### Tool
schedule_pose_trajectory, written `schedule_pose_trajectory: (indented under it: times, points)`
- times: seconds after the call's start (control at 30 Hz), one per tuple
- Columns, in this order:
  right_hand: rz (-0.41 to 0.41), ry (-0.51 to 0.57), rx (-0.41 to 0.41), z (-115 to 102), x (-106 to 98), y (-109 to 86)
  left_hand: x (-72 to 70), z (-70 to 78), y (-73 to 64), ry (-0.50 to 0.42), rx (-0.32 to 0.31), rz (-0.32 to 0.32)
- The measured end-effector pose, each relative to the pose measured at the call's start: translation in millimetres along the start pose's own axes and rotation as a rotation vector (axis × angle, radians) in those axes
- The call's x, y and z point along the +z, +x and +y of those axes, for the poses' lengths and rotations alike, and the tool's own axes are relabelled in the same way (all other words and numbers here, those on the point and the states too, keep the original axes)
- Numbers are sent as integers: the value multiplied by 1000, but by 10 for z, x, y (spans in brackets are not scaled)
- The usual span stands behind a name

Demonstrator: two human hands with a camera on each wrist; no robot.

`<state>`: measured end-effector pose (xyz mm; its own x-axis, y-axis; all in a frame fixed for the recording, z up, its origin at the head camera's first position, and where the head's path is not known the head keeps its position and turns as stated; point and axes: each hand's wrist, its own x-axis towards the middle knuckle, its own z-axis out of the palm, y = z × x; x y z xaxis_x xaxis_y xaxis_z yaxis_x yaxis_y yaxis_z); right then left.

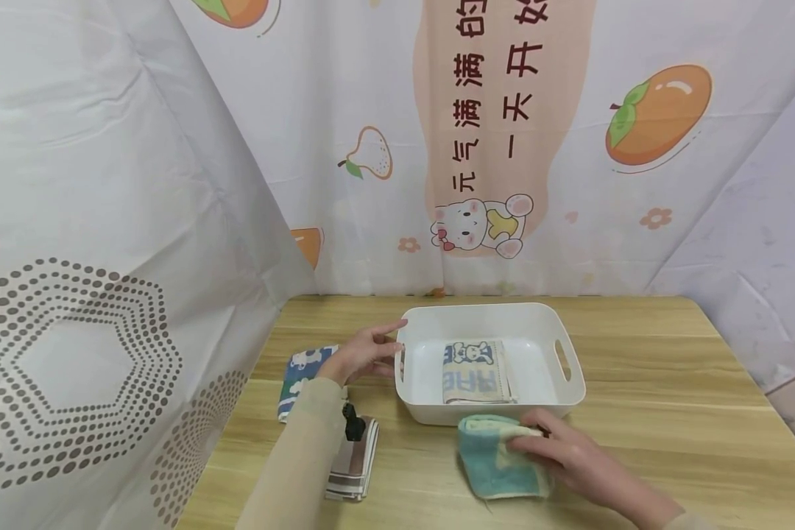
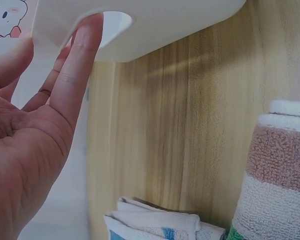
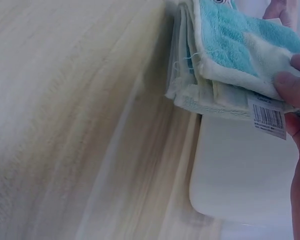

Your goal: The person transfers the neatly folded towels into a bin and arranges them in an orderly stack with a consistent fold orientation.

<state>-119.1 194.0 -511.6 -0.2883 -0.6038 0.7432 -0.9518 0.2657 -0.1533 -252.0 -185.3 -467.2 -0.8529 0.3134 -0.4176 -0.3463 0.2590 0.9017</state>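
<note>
Head view takes in the wood-grained worktop point(image 1: 669, 383) that carries everything and, near its far edge, the white basket point(image 1: 536, 361), standing upright. By my reckoning the work is only partway along: one folded towel sits in the basket, one is in my grip, and two lie outside, past the left end.

My left hand point(image 1: 366, 352) is at that left end, fingers spread and fairly straight, touching the basket by its handle hole point(image 2: 116, 29); it carries no towel. My right hand point(image 1: 570, 452) pinches the folded turquoise towel point(image 1: 493, 464), thumb on one face and fingers on the other, just in front of the basket's near wall. That towel is not yet inside, and I can't tell whether it touches the wall or the worktop.

The blue-and-cream towel point(image 1: 477, 373) lies flat on the basket floor, so I'd count that one as done. Judging by how things lie, what is left besides the turquoise one is the brown striped towel point(image 1: 355, 469), partly behind my left forearm point(image 1: 298, 471), and the blue-and-green towel point(image 1: 305, 368) farther off, both folded on the worktop. Smallest of all, a barcode label point(image 3: 269, 121) hangs from the turquoise towel
</note>
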Motion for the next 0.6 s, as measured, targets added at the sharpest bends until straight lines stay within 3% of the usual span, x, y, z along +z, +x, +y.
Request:
schedule_pose_trajectory:
  times: [0.6]
  points:
    - [38, 70, -49, 47, -185, 224, -32, -41, 43, 11, -9, -13]
